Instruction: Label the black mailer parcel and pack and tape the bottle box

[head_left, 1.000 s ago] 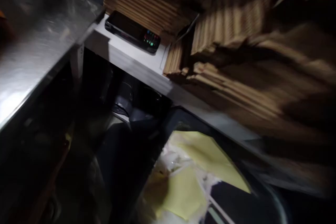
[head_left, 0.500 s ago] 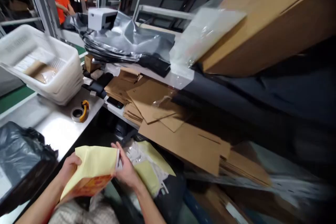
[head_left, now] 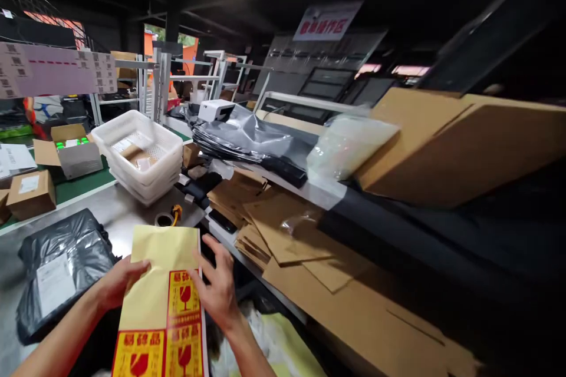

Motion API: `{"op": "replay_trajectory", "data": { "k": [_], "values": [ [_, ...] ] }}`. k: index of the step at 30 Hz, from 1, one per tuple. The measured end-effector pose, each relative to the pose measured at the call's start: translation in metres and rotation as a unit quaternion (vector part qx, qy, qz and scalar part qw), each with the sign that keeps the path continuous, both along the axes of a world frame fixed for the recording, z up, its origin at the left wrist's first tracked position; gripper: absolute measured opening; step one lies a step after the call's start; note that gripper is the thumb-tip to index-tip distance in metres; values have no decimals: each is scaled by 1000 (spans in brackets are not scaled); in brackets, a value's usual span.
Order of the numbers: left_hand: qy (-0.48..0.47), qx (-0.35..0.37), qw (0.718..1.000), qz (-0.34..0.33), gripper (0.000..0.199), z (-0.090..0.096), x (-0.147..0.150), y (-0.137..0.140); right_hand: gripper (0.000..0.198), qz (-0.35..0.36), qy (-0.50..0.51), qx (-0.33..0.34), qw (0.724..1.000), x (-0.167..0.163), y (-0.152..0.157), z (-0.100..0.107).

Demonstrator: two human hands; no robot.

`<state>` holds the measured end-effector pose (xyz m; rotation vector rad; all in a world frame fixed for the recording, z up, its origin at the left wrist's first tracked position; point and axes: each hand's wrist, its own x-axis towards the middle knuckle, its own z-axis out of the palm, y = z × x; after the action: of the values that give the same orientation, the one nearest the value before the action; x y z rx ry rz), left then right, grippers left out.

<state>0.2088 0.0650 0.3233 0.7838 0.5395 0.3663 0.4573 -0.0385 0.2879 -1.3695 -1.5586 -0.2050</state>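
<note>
Head view: I see both hands on a yellow padded envelope [head_left: 161, 300], held flat-ish just above the near edge of the steel table [head_left: 119, 215]. Left hand [head_left: 117, 285] grips its left edge, fingers curled round it; right hand [head_left: 216, 288] lies spread along the right edge, fingers mostly straight, thumb on the face. Envelope is pale yellow, lower part covered with red-and-yellow fragile stickers showing a broken-glass symbol.

Containers: stacked white plastic baskets [head_left: 141, 159] on the table, top one holds paper slips and a small clear-bagged item. Open cardboard box [head_left: 68, 153] far left, with small green-capped items inside.

Around: black poly mailer with white label [head_left: 59, 268] left of the envelope, tape roll [head_left: 167, 218] just beyond it. Flat cardboard sheets [head_left: 287, 235] piled to the right, grey poly bags [head_left: 247, 138] and a white label printer [head_left: 215, 109] behind. Nothing between the hands and the envelope
</note>
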Motion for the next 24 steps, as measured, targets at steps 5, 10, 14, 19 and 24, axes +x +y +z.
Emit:
{"op": "replay_trajectory", "data": {
  "k": [5,10,14,19,24],
  "values": [
    [-55,-23,997,-52,50,9,-14,27,16,146,-224,-77,961,-28,21,52],
    [-96,-95,982,-129,59,0,-12,57,3,88,-254,-44,962,-46,48,45],
    [-92,-161,969,-162,71,-20,3,84,16,56,-289,3,956,-48,60,28],
    [-63,-157,973,-155,65,-43,34,130,15,116,-242,14,963,-14,85,21],
    [-7,-83,994,-70,52,-67,102,195,14,104,-136,90,981,84,97,22]
  ]
}}
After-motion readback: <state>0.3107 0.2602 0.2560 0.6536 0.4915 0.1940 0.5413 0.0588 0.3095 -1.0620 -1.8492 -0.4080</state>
